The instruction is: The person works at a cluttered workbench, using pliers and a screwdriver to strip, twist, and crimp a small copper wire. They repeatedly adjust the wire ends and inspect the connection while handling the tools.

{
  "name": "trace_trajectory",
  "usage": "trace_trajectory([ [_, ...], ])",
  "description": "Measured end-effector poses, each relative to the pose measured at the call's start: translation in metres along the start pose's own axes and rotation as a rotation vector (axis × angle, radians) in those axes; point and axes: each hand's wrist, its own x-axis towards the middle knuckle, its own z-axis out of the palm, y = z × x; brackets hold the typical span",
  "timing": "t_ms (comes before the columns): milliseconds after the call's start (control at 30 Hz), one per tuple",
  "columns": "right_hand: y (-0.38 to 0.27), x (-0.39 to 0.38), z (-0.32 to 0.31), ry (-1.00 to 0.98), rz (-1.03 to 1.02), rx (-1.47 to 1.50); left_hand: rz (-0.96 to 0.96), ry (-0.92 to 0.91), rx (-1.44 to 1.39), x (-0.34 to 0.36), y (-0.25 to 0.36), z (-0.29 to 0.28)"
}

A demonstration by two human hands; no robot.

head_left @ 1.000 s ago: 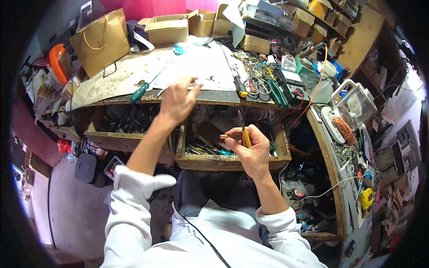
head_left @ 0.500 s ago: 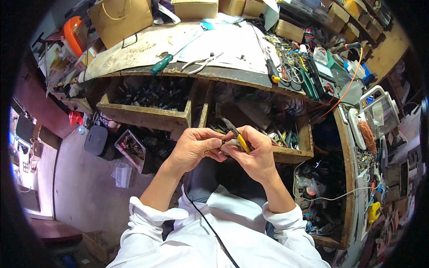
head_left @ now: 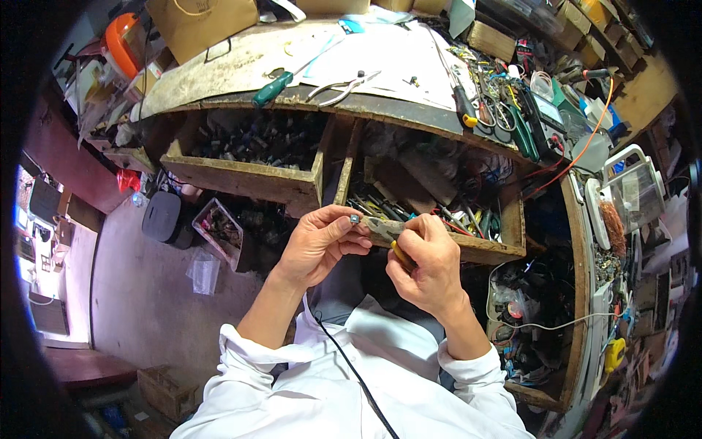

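My left hand pinches a small metal part between thumb and fingertips, over the middle open drawer. My right hand grips a yellow-handled cutting tool, apparently pliers, with its dark jaws pointing left toward that part; whether they touch it is hard to tell. Behind both hands, an open wooden drawer holds assorted tools. On the bench paper above lie a green-handled screwdriver, silver pliers and a yellow-and-black-handled tool.
Another wooden drawer full of small dark parts sits at left. A dark bin and white tub stand below it. At right are a cluttered side shelf, orange cable, clear appliance and yellow tape measure.
My left hand has dropped from the bench to meet my right hand. The yellow-handled tool has swung from upright to pointing left at the small part. The view has shifted.
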Motion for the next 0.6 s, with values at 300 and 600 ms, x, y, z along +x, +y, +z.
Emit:
trace_trajectory([
  [300, -0.001, -0.001, 0.013, -0.039, -0.096, -0.170, -0.001, 0.117, 0.005, -0.009, -0.003, 0.001],
  [600, -0.009, 0.002, 0.015, -0.028, -0.097, -0.306, 0.037, 0.239, 0.109, -0.012, -0.008, 0.008],
])
